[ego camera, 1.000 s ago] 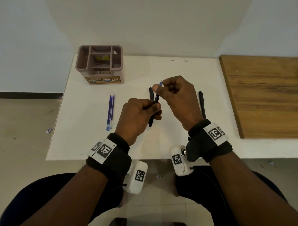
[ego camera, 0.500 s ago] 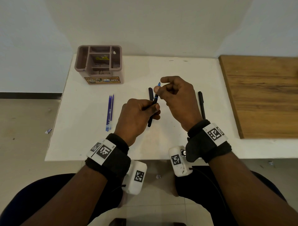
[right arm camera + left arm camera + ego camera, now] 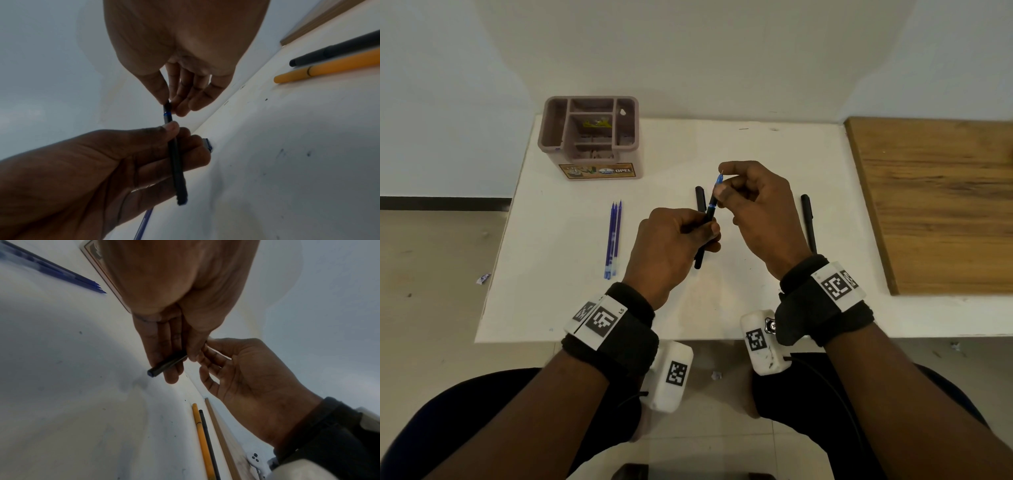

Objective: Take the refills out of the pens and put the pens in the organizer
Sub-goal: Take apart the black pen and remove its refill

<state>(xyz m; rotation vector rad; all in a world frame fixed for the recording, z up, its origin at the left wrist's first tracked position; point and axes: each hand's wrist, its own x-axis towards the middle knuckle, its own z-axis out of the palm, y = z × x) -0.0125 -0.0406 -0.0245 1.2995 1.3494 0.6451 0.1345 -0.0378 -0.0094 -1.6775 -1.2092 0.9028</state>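
Note:
My left hand (image 3: 688, 229) grips a black pen barrel (image 3: 705, 236) above the middle of the white table (image 3: 558, 308). A blue refill (image 3: 718, 183) sticks out of the barrel's far end, and my right hand (image 3: 729, 192) pinches its tip between thumb and forefinger. In the right wrist view the barrel (image 3: 175, 160) runs through the left hand's fingers, its blue collar just under the right thumb. Three blue refills (image 3: 613, 240) lie side by side left of the hands. The mauve organizer (image 3: 589, 137) stands at the back left.
A black pen cap (image 3: 700, 198) lies just behind the hands. A black pen (image 3: 808, 219) lies right of my right hand, and the wrist views show an orange pen (image 3: 202, 441) beside it. A wooden board (image 3: 935, 205) covers the right end.
The right hand's forefinger and thumb have shifted up to the refill tip, and more of the blue refill now shows beyond the barrel. The left hand keeps the barrel in place.

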